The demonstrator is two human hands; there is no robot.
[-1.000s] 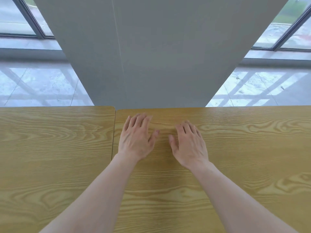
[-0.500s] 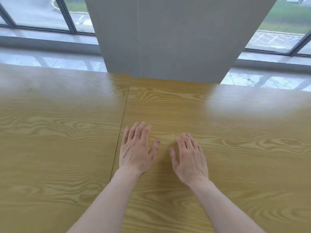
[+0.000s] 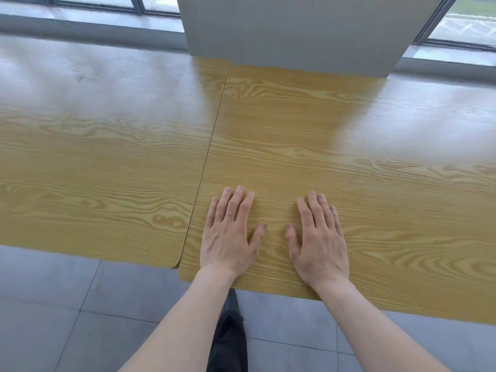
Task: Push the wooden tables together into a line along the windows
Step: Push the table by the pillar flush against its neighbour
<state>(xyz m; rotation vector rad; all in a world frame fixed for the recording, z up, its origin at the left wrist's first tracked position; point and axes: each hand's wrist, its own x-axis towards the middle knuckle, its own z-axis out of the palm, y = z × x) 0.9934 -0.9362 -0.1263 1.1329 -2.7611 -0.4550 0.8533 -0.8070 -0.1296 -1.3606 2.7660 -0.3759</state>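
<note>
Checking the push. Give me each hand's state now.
Left hand: open, flat on the right wooden table, holding nothing.
Right hand: open, flat on the same table, holding nothing.

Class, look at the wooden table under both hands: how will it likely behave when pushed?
The right table is probably stiff, being a flat board. Its glossy top may let the flat left hand and right hand slip. On smooth floor tiles it should slide.

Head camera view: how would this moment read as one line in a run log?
left hand: flat on right table | right hand: flat on same table | left table: side by side, thin seam | near edges: not flush | far side: pillar, windows
</note>
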